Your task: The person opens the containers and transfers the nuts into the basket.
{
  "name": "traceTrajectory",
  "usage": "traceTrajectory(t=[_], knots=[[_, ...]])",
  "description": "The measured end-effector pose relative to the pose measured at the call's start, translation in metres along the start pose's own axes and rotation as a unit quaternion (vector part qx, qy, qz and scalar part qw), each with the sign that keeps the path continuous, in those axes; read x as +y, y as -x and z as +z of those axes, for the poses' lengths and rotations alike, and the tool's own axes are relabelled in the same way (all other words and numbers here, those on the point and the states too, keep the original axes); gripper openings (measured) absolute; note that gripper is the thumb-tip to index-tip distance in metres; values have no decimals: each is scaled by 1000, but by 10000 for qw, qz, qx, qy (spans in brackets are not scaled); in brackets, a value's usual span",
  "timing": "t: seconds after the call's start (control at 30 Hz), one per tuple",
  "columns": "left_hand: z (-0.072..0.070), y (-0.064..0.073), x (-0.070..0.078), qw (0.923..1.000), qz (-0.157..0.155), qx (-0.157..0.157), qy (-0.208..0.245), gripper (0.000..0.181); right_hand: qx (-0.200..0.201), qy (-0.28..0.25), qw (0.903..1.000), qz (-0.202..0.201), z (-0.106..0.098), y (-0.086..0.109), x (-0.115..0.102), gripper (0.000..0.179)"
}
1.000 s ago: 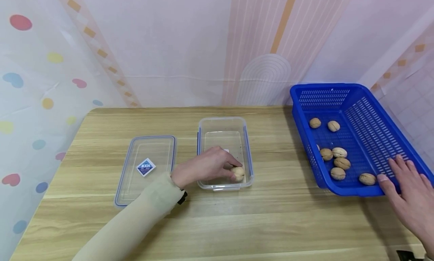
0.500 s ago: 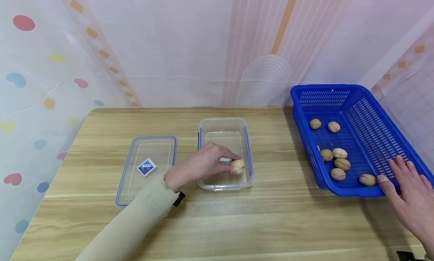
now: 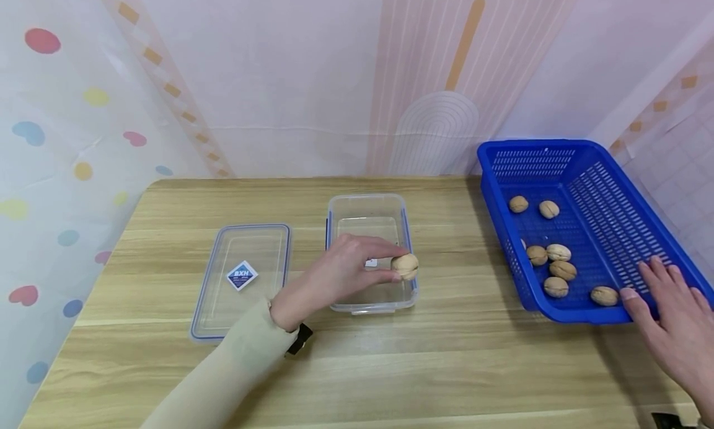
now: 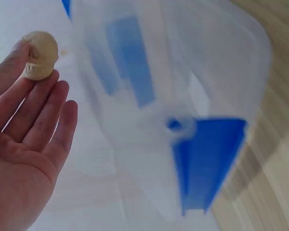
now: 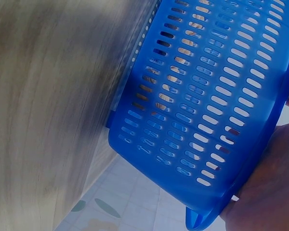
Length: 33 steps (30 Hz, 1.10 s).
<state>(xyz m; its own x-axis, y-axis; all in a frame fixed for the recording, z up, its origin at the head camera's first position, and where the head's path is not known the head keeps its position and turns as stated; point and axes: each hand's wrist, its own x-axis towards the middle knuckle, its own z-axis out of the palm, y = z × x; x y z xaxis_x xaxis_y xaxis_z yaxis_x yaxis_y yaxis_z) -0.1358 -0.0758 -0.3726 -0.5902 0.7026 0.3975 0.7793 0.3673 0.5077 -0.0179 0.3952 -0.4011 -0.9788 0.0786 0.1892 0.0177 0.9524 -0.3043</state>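
My left hand (image 3: 351,265) pinches a walnut (image 3: 405,266) between thumb and fingertips, over the right rim of a clear plastic food container (image 3: 370,306). The left wrist view shows the same walnut (image 4: 41,55) at the fingertips, with the other fingers loosely spread and the container's wall (image 4: 173,72) beside the hand. On the right, my right hand (image 3: 677,320) rests on the near right corner of a blue plastic basket (image 3: 580,227), its fingers extended over the rim. Inside the basket lie several walnuts (image 3: 562,269), mostly toward its left and near sides.
A clear lid (image 3: 214,311) with a blue seal and a diamond-shaped label lies flat left of the container. All stand on a wood-grain table (image 3: 446,367). Bare tabletop separates container and basket. A patterned wall covering (image 3: 301,75) rises behind the table.
My left hand has lifted the walnut from the near right part of the container up to its right rim. My right hand has stayed on the basket.
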Motion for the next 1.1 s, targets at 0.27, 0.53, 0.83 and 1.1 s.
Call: traceTrajectory(t=[0.27, 0.53, 0.83, 1.1], knots=[[10, -7, 24, 9991, 155, 364, 122, 39, 29, -7, 10000, 18, 0, 0, 0, 67], [24, -22, 47, 9949, 451, 594, 676, 39, -31, 79, 9999, 82, -1, 0, -1, 69], [41, -48, 71, 9940, 477, 787, 590, 41, -133, 152, 9997, 169, -1, -3, -2, 71], [63, -80, 87, 9980, 327, 439, 320, 44, -198, 206, 9993, 241, -1, -2, -3, 73]])
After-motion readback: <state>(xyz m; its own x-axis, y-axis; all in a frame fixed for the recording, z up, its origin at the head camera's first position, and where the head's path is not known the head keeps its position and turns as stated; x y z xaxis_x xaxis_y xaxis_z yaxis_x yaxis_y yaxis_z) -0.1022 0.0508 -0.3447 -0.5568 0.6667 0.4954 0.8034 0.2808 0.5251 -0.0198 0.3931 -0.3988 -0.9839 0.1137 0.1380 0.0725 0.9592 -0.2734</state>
